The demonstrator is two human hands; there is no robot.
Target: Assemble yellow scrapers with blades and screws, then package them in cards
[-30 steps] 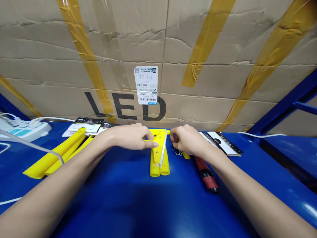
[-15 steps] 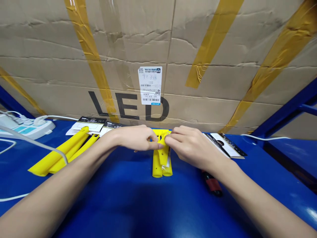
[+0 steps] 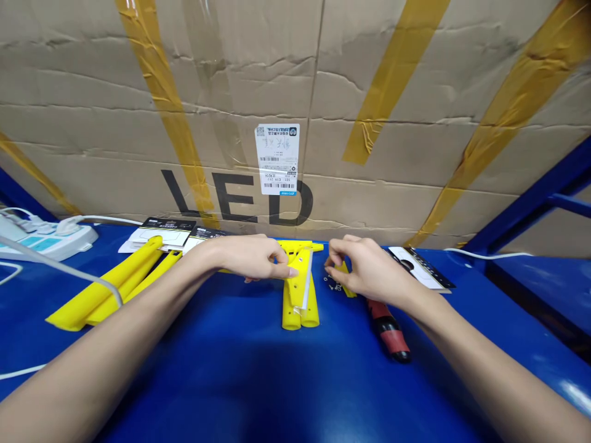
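My left hand (image 3: 256, 257) has its thumb and fingers closed on a flat yellow plastic plate (image 3: 299, 280) with holes and a pale metal strip along its right edge. This plate lies over yellow plastic handles (image 3: 292, 319), two round tube ends pointing toward me. Over to the right, my right hand (image 3: 362, 264) is curled with its fingertips drawn together; whatever is between them is too small to make out. Below those fingertips, small screws and nuts (image 3: 332, 285) are scattered on the blue table (image 3: 277, 381). Part of a small yellow piece (image 3: 345, 283) shows beneath that hand.
A red and black screwdriver handle (image 3: 391, 335) lies right of centre. More yellow handles (image 3: 106, 286) and packaging cards (image 3: 164, 234) lie on the left, near a white power strip (image 3: 60, 240) with cables. Another card (image 3: 422, 269) lies right. A large cardboard box (image 3: 258, 80) stands behind.
My right hand has moved right, off the yellow plate to the small screws. The plate has turned slightly, still held by my left hand. The view has shifted a little.
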